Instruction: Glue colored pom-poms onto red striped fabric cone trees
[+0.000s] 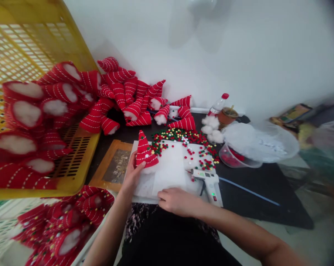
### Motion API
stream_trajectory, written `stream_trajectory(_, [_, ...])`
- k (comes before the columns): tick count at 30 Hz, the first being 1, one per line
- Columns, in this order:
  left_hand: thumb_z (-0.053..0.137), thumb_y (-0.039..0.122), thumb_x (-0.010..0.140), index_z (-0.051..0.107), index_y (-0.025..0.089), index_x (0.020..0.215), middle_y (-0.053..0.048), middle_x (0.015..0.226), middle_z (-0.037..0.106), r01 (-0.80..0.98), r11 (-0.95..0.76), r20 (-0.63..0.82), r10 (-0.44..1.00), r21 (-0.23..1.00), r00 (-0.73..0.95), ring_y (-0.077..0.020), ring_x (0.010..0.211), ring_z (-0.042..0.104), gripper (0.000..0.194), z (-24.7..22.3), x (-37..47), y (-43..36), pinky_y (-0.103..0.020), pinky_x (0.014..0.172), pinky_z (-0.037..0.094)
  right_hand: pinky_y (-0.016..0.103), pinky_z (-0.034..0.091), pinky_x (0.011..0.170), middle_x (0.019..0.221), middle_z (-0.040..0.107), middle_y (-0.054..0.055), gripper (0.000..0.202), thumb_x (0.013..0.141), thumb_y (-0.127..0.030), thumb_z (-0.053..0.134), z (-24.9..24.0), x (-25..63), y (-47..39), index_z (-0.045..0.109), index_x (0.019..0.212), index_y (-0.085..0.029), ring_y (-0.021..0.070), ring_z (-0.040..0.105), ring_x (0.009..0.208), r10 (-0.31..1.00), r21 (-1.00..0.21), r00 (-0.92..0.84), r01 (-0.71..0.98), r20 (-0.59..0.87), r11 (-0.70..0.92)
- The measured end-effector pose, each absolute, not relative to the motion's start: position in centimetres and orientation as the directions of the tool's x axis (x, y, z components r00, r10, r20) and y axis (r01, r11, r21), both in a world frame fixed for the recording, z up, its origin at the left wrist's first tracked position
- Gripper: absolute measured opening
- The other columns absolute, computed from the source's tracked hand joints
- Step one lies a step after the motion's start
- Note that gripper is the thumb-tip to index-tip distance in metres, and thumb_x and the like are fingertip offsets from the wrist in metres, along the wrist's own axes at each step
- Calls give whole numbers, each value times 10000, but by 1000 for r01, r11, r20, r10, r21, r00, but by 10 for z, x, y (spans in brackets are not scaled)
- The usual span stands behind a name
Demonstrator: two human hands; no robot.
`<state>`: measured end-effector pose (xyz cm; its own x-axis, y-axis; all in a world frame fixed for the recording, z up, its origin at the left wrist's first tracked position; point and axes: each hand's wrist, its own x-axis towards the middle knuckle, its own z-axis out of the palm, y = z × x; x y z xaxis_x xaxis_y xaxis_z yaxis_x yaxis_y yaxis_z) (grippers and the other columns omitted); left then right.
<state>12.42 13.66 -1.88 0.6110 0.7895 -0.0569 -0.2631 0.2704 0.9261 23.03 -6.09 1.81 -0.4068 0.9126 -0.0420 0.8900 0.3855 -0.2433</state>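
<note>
My left hand (131,175) is closed round the lower left side of a red stuffed fabric cone (145,151) with white stitching, its tip pointing up. A few small pompoms, among them a white one, sit on its front. My right hand (176,200) rests at the near edge of the white work board (169,177), its fingers curled together; whatever they may hold is hidden. To the right of the board's middle lies a white glue gun (208,181) with a green light on. Loose red, green, yellow and white pompoms (191,138) spread over the far part of the board.
Plain striped red cones (136,98) pile up at the back and in a yellow crate (92,159) on the left. Below it, a white basket (100,229) holds decorated cones. A wooden frame (103,173), plastic tubs (233,159), a bottle (218,105) and a blue stick (250,191) surround the board.
</note>
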Motion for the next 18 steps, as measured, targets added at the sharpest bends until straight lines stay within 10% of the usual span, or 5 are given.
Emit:
stream_trajectory(8, [860,377,738,579,267,1338,-76,1303,682,-176,132,16,756,976,655,-265,1141,682,671,-14,123,135,-360,980,543,268,558,830,1119,660,106,219,1051,-149,492,56,266,-39,711,1066,-154,173,656,923,938,-571,-44,783,345,247])
stream_trajectory(18, [869,320,710,601,246,1279,-86,1307,658,-133,-57,132,730,990,671,-300,1251,612,634,1,125,130,-419,1130,442,376,576,884,1110,726,140,256,1020,-111,525,67,266,24,706,1198,-142,253,688,1014,861,-357,-104,880,497,313])
